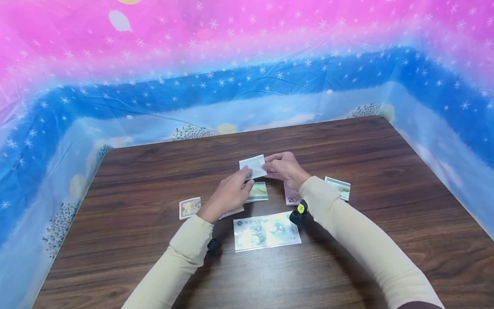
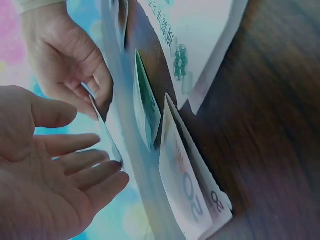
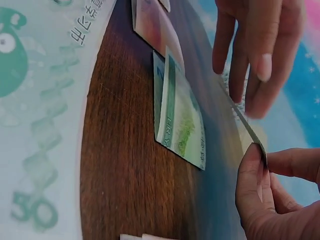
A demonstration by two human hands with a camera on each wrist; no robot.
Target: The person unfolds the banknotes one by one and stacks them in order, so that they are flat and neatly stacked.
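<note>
My right hand [image 1: 288,171] pinches a pale green banknote [image 1: 252,165] between thumb and fingers, above the far middle of the table. My left hand [image 1: 230,192] is at the note's left side; in the left wrist view that hand [image 2: 55,170] has its fingers extended and the thumb apart. Seen from the right wrist, the note [image 3: 245,122] stands edge-on, its lower end between the right thumb and fingers. Below the hands lie a folded green banknote [image 1: 260,192] and a pink 20 note [image 1: 290,195], partly covered by the right hand.
An unfolded 50 note [image 1: 248,240] with a centre crease lies nearest the body. A brownish folded note [image 1: 189,208] is at left, a green one [image 1: 338,188] at right. Another folded note [image 1: 233,212] is partly behind the left hand. Patterned cloth [image 1: 247,77] surrounds the wooden table [image 1: 135,257].
</note>
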